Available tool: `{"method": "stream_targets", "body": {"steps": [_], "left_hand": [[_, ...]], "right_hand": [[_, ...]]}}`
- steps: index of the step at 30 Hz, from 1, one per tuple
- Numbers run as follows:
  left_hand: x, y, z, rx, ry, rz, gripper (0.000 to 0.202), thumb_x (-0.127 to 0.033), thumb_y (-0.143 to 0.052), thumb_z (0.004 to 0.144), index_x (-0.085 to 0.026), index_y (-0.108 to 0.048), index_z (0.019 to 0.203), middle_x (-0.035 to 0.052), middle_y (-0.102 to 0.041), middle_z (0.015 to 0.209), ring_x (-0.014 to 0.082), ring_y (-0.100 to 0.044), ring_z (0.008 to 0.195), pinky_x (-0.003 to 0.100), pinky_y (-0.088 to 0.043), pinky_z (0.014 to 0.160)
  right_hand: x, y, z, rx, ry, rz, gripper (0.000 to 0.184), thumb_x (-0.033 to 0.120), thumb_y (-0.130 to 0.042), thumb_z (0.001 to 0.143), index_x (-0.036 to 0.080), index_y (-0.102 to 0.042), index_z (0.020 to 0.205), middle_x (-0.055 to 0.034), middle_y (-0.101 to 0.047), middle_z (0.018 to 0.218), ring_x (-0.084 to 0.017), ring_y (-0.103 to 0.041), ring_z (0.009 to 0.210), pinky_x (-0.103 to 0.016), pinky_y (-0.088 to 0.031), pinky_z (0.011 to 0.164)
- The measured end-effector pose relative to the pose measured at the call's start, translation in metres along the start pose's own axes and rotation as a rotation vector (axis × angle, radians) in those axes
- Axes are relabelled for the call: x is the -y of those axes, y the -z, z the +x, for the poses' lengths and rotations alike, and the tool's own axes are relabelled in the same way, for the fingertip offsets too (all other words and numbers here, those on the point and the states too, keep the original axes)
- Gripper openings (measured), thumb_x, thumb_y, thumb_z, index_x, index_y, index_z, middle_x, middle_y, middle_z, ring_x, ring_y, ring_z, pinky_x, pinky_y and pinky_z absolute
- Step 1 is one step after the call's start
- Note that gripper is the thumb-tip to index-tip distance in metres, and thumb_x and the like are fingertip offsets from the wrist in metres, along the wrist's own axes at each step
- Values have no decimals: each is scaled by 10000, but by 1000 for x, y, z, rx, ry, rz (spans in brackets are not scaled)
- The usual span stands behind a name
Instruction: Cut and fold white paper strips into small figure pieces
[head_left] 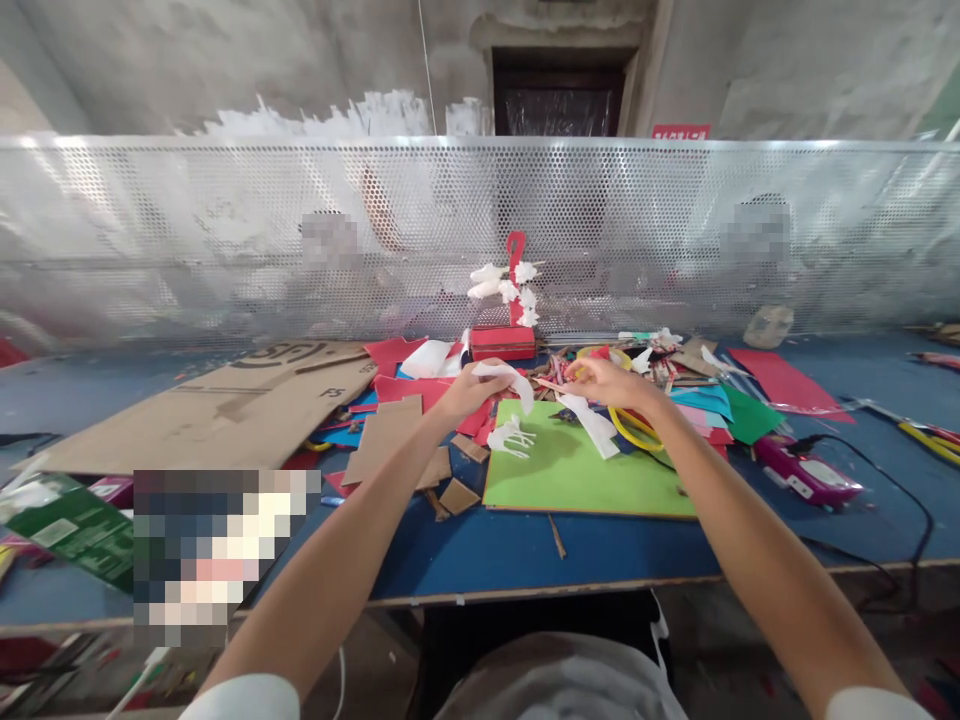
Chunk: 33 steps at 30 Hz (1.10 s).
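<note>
My left hand is closed, pinching a curled strip of thin white paper above the green sheet's back edge. My right hand has its fingers pressed together by a second white paper strip, which hangs onto the green sheet. A thin pale stick juts left from these fingertips; I cannot tell what holds it. Below lies a bright green sheet with a small bunch of white paper pieces with thin stems on its left part.
Behind stands a red piece with white paper flowers, before a perforated metal screen. Cardboard lies left, with red paper and scraps around. To the right are a purple corded device, coloured sheets and yellow-handled tools.
</note>
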<state>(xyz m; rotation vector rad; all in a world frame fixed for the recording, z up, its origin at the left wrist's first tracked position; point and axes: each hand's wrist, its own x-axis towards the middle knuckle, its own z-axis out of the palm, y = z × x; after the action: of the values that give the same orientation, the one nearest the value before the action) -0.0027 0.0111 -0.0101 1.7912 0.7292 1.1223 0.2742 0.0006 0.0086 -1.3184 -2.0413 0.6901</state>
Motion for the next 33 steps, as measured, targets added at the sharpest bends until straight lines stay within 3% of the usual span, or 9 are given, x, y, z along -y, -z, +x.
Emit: {"method": "stream_targets", "body": {"steps": [4, 7, 12, 17, 22, 28, 33], "left_hand": [[-2, -7, 6, 35, 37, -51, 338, -421, -713, 739, -119, -638, 872, 71, -664, 792, 141, -616, 685, 261, -508, 635], [-5, -8, 11, 2, 49, -110, 334, -395, -733, 717, -118, -622, 869, 62, -659, 772, 144, -625, 683, 271, -514, 653], [-6, 3, 26, -59, 54, 13, 296, -395, -709, 737, -124, -649, 839, 38, -644, 713, 127, -596, 635, 247, -472, 594], [9, 19, 50, -114, 109, 96, 306, -416, -722, 707, -134, -653, 802, 53, -662, 737, 141, -606, 639, 267, -473, 594], [11, 22, 63, -35, 127, 159, 309, -415, -735, 690, -126, -661, 771, 55, -657, 713, 142, -585, 636, 274, -469, 611], [-9, 22, 57, 111, 73, 230, 281, -396, -725, 721, -125, -686, 788, 60, -661, 724, 132, -562, 626, 256, -448, 602], [-14, 30, 55, 197, 68, 197, 292, -398, -697, 756, -127, -671, 859, 58, -659, 780, 128, -580, 674, 258, -467, 648]], "right_hand": [[27, -17, 10, 203, 92, 243, 372, 307, -786, 663, 229, -679, 1011, -74, -714, 952, -206, -658, 798, -264, -496, 587], [36, -25, 23, 364, 122, 355, 342, 294, -774, 666, 209, -684, 985, -64, -719, 968, -190, -660, 807, -267, -512, 615], [31, -22, 42, 310, 170, 342, 234, 338, -726, 723, 190, -683, 899, -44, -712, 882, -159, -638, 731, -254, -485, 592], [22, -17, 50, 278, 158, 381, 208, 355, -723, 730, 187, -680, 847, -19, -686, 768, -132, -601, 617, -241, -462, 544], [18, -14, 50, 343, 149, 361, 230, 376, -734, 724, 174, -683, 823, -19, -686, 759, -122, -590, 612, -238, -458, 557], [13, -17, 53, 440, 145, 343, 241, 391, -737, 726, 166, -704, 808, -4, -672, 672, -111, -579, 550, -240, -459, 555], [21, -12, 55, 606, 222, 286, 290, 300, -719, 744, 161, -714, 999, -71, -727, 914, -148, -656, 732, -251, -491, 645]]}}
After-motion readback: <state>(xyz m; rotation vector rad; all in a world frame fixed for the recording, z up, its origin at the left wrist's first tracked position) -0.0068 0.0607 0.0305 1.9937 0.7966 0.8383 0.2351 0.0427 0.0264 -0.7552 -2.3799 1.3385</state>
